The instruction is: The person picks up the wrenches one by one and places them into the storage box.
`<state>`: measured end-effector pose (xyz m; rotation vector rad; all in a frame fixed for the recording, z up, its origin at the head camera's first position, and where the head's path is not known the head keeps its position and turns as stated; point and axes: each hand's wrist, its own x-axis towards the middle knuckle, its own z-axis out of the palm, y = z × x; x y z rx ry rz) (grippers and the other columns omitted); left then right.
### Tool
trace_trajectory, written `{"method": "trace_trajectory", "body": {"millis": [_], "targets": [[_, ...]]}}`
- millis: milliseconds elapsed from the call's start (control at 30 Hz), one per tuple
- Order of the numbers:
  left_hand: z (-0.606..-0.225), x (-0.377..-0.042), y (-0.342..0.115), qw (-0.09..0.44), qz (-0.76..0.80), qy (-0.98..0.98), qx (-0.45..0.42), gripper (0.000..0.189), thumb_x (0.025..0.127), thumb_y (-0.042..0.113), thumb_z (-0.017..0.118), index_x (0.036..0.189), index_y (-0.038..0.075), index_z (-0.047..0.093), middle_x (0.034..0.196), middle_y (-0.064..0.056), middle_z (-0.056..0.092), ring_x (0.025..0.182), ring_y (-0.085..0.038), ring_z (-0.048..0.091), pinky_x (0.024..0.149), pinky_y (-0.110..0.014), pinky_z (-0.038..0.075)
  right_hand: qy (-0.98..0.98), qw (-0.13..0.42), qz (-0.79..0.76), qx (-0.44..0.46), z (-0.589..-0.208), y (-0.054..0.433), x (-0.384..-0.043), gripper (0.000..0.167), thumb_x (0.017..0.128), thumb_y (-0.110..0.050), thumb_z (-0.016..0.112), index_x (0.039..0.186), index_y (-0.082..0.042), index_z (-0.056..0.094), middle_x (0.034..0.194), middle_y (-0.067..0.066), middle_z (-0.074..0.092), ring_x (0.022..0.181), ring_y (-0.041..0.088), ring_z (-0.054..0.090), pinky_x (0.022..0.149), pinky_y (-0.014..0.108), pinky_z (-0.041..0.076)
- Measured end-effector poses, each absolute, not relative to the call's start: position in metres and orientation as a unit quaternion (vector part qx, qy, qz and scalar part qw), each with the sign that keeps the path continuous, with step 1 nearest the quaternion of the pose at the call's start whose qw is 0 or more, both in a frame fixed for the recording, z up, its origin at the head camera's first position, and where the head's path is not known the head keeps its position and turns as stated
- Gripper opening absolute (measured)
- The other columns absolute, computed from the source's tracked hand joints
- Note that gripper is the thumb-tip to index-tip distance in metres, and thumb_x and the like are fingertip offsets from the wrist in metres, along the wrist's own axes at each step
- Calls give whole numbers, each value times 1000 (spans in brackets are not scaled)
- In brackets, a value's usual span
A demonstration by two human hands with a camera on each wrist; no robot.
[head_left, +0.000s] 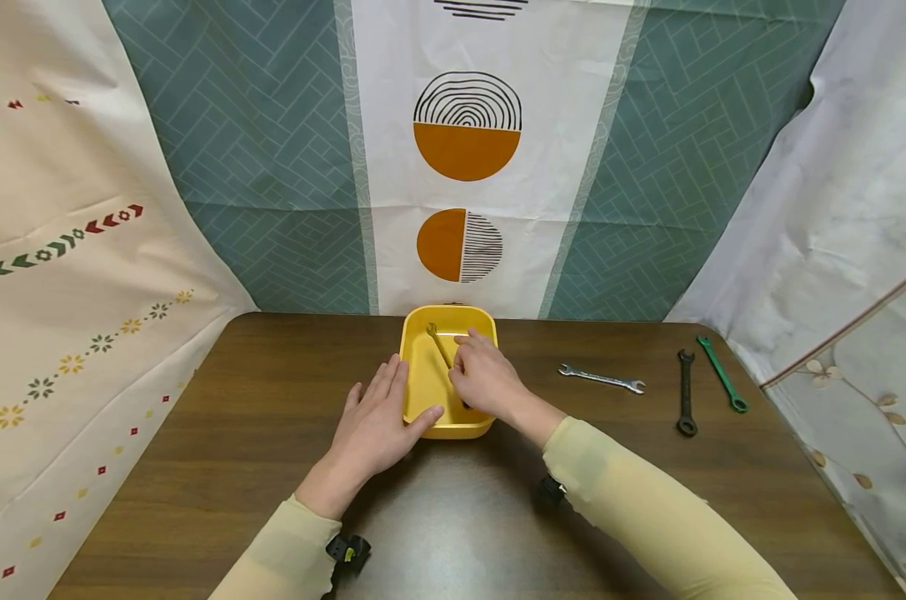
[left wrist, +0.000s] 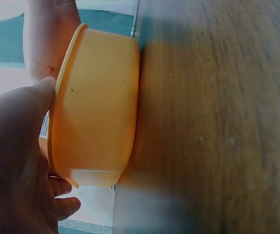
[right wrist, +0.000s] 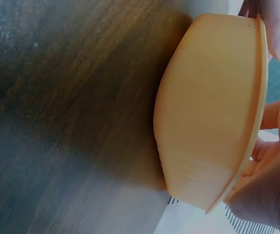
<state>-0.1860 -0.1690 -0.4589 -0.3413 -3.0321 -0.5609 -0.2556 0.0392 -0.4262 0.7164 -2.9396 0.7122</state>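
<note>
A yellow plastic bin point(head_left: 426, 396) stands on the wooden table near its back edge. My left hand point(head_left: 377, 421) lies along the bin's left side, fingers straight, with the thumb over the front rim. In the left wrist view that thumb point(left wrist: 45, 90) meets the rim of the bin point(left wrist: 93, 102). My right hand point(head_left: 486, 375) reaches in over the right rim, its fingers curled at the middle of a wrench point(head_left: 439, 343). This wrench lies slantwise inside the bin, its middle hidden by the fingers. The right wrist view has the right hand point(right wrist: 271, 170) partly behind the bin wall point(right wrist: 210, 102).
To the right on the table point(head_left: 272, 400) lie a silver wrench point(head_left: 603, 379), a black wrench point(head_left: 686, 396) and a green wrench point(head_left: 723, 375). A patterned curtain point(head_left: 272, 167) hangs behind the table's back edge, with pale cloths on both sides.
</note>
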Motion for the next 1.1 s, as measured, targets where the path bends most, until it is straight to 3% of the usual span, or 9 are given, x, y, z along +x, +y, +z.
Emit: {"method": "trace_trajectory", "body": {"millis": [533, 867, 1100], "targets": [[-462, -187, -169, 23, -175, -978, -111, 108, 105, 78, 50, 174, 0, 23, 183, -16, 19, 167, -38, 24, 128, -71, 22, -960, 9, 153, 233, -431, 29, -262, 25, 106, -14, 62, 82, -8, 66, 153, 19, 63, 160, 40, 39, 133, 55, 24], [-461, -187, -170, 22, -177, -977, -113, 107, 106, 77, 50, 174, 0, 23, 183, -16, 17, 167, -38, 23, 128, -72, 21, -971, -15, 82, 224, -436, 22, -267, 28, 109, -20, 61, 107, -1, 81, 158, 16, 60, 162, 37, 36, 135, 52, 18], [-460, -187, -169, 22, -179, -977, -112, 106, 105, 76, 51, 174, -1, 25, 183, -16, 18, 167, -38, 22, 127, -72, 22, -975, -28, 55, 215, -436, 19, -267, 36, 107, -21, 62, 127, 2, 79, 158, 14, 61, 163, 35, 35, 135, 52, 15]]}}
